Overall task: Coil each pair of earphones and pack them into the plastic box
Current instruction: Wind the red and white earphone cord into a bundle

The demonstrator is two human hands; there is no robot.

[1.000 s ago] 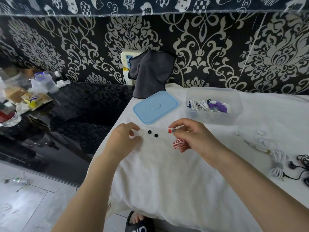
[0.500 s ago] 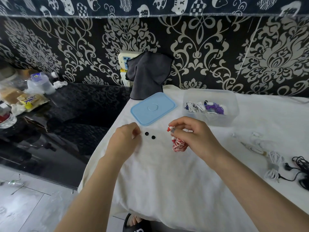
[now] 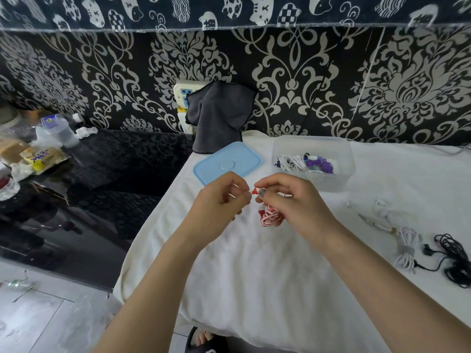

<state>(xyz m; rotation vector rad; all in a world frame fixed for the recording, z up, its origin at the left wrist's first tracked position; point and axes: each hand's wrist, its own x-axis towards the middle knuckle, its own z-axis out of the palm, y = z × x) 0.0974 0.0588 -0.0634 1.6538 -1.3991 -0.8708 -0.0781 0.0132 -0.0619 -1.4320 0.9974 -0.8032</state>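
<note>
Left hand [image 3: 220, 202]: I see its fingers curled, tips pinched at the red earbud tip [image 3: 253, 191].
Right hand [image 3: 290, 202]: pinches the red earphones [image 3: 270, 217]; the coil hangs under its fingers.
Box [image 3: 312, 161]: just beyond my right hand, coiled pairs inside.
Lid [image 3: 227, 163]: beyond my left hand.
Loose earphones [image 3: 406, 248]: well right of my right hand.

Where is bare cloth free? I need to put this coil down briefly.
Bare: the white cloth near you, below both hands, and behind the plastic box rightward. Crowded: the right edge with white earphones and black earphones.
</note>
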